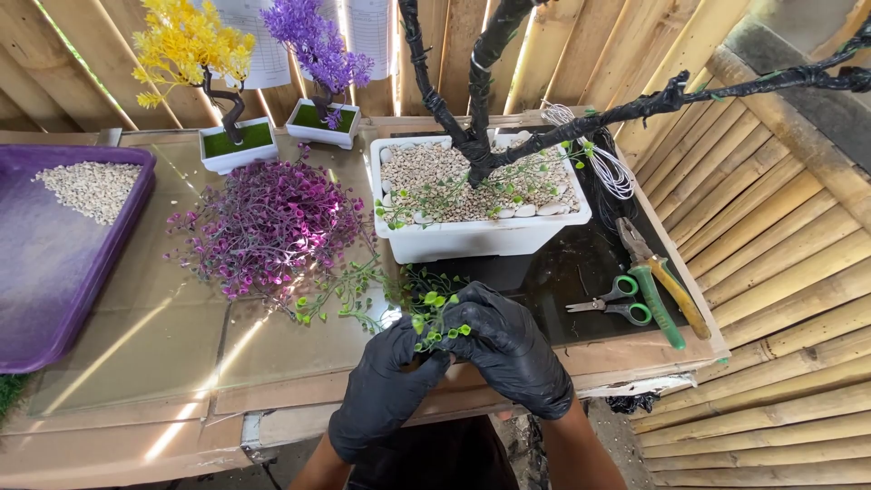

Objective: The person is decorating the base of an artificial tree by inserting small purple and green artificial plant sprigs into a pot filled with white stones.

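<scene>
Head view, looking down on a work table (136, 363). Both hands wear black gloves. Left hand (386, 386) and right hand (513, 349) meet at the near table edge, each pinching the same small green artificial leaf sprig (435, 322) between fingertips; held close to the body, probably for fine handling.

More loose green sprigs (340, 295) trail left of the hands, touching a heap of purple artificial foliage (268, 222): stock kept within reach.

Just beyond the hands: white rectangular planter (481, 236) filled with pale pebbles, a black-wrapped artificial tree trunk (476, 100) rising from it, its branches bare apart from a few green sprigs low down. One long branch runs right, overhanging the tools.

Right of the planter: coil of white wire (612, 168), pliers (658, 272) with green and yellow grips, green-handled scissors (617, 304), all lying apart from the hands.

Far left: purple tray (54, 272) holding a small pile of pebbles. Back edge: two finished miniature trees, yellow (195, 45) and purple (318, 41), in white pots.
</scene>
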